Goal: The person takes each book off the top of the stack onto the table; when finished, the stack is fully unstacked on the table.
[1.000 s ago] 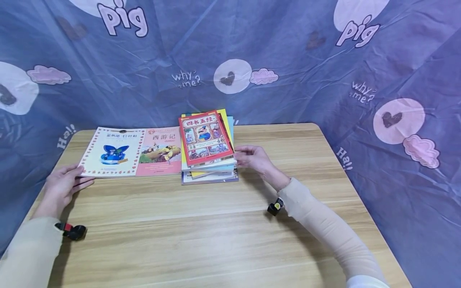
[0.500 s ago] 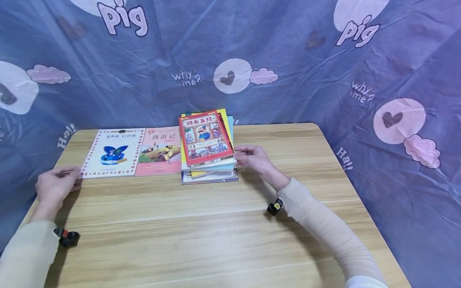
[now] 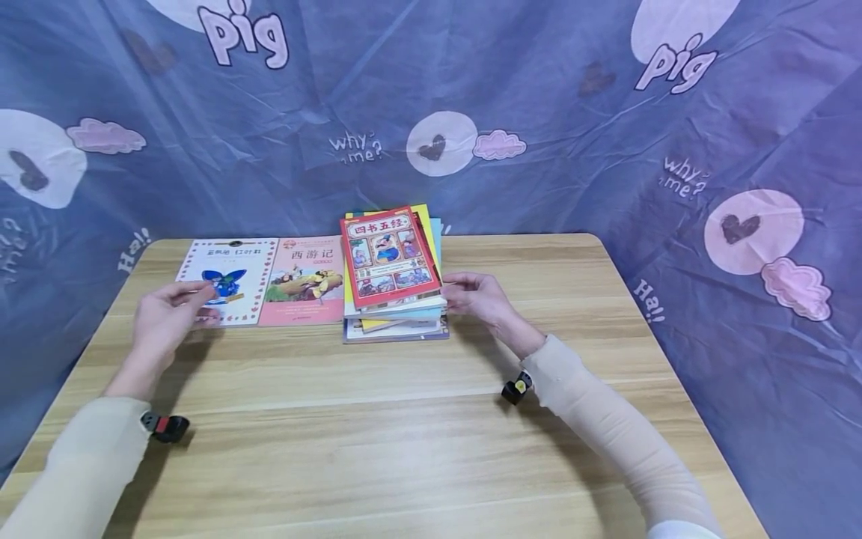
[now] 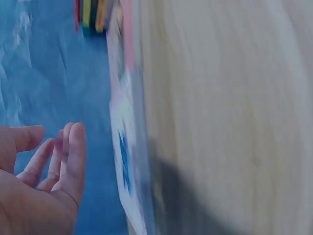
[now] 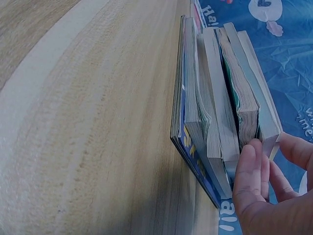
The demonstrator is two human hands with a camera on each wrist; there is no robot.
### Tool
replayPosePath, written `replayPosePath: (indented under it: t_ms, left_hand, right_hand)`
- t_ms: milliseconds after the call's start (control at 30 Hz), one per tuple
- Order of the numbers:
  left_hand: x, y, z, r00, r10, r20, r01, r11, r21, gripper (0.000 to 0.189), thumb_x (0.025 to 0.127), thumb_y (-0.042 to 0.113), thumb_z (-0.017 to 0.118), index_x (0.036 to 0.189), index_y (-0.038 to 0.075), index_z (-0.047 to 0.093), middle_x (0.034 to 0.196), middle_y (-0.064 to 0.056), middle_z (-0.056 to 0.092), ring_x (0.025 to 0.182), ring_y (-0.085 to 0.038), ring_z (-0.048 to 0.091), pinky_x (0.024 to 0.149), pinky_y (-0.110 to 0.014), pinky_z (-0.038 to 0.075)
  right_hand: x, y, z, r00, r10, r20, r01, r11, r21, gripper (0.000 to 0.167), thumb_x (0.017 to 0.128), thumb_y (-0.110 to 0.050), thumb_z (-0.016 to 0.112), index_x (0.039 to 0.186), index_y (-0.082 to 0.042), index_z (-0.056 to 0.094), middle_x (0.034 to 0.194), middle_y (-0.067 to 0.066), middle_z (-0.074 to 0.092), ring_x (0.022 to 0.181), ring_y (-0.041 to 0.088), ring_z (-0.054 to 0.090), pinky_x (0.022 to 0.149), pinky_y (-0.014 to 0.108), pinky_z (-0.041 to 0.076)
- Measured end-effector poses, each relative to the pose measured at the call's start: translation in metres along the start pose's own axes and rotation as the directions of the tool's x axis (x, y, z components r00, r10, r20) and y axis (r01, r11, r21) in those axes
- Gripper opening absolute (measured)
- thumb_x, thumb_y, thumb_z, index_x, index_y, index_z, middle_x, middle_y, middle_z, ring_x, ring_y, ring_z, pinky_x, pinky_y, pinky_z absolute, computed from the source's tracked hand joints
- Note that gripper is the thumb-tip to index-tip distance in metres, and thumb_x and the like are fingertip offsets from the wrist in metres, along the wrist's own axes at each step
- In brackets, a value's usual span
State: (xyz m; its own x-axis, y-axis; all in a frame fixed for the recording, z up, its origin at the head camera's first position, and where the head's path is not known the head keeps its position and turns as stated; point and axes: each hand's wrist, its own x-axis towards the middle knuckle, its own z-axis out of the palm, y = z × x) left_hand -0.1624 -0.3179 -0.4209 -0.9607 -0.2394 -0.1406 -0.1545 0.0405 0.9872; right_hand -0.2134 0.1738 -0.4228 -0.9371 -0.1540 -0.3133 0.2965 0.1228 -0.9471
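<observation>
In the head view, my left hand (image 3: 170,318) hovers in front of and partly over a white picture book (image 3: 245,311) with a blue butterfly figure. Its fingers are loosely bent and hold nothing; the left wrist view, blurred, shows a gap between thumb and fingers. A pink book (image 3: 303,288) lies flat beside the white one. To its right rises a stack of several books (image 5: 215,93), topped by a red book (image 3: 390,258). My right hand (image 3: 481,299) touches the stack's right side, fingers on the page edges and thumb near the top book's corner.
The wooden table (image 3: 417,449) extends in front of the books. Behind it hangs a blue patterned cloth (image 3: 552,180). Small black devices sit at both wrists, one by the left cuff (image 3: 164,427) and one by the right cuff (image 3: 517,388).
My left hand has let go of the white book's left edge, after shifting it slightly, and moved right and up over its front corner. The right hand stays at the stack.
</observation>
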Motion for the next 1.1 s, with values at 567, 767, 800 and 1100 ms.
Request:
replayPosePath:
  t_ms: [567,767,800,1100]
  left_hand:
    - [-0.013,0.006,0.126,0.962,-0.081,0.262,0.047,0.99,0.135,0.05,0.105,0.018,0.066,0.146,-0.007,0.053,0.088,0.013,0.078,0.078,-0.006,0.077,0.081,-0.028,0.069]
    - [-0.012,0.002,0.149,0.961,-0.065,0.269,0.029,0.99,0.138,0.044,0.103,0.02,0.07,0.142,0.0,0.062,0.091,0.002,0.079,0.077,-0.008,0.076,0.08,-0.03,0.07]
    - [-0.012,0.001,0.152,0.962,-0.059,0.265,0.022,0.99,0.138,0.043,0.102,0.02,0.071,0.141,0.001,0.063,0.09,0.003,0.079,0.076,-0.007,0.075,0.079,-0.029,0.07]
    - [-0.01,0.005,0.17,0.969,-0.063,0.24,0.027,0.988,0.15,0.045,0.101,0.024,0.073,0.139,0.002,0.065,0.089,0.01,0.072,0.07,-0.005,0.07,0.072,-0.026,0.069]
  right_hand:
    - [-0.001,0.001,-0.001,1.0,-0.01,0.005,0.01,1.0,0.023,0.045,0.098,-0.001,0.07,0.141,0.007,0.059,0.098,-0.002,0.073,0.077,0.01,0.072,0.088,0.035,0.069]
    - [-0.001,0.001,-0.001,1.0,-0.007,0.004,0.007,1.0,0.014,0.046,0.098,-0.002,0.071,0.142,0.006,0.059,0.104,0.001,0.072,0.078,0.011,0.072,0.089,0.034,0.069]
    - [-0.001,0.001,-0.001,1.0,-0.006,0.004,0.006,1.0,0.014,0.046,0.098,-0.002,0.071,0.142,0.006,0.059,0.104,0.001,0.072,0.078,0.011,0.072,0.09,0.035,0.069]
    - [-0.001,0.0,0.0,1.0,-0.007,0.009,0.007,1.0,0.008,0.046,0.099,-0.002,0.07,0.142,0.005,0.059,0.102,-0.001,0.072,0.078,0.011,0.072,0.092,0.038,0.069]
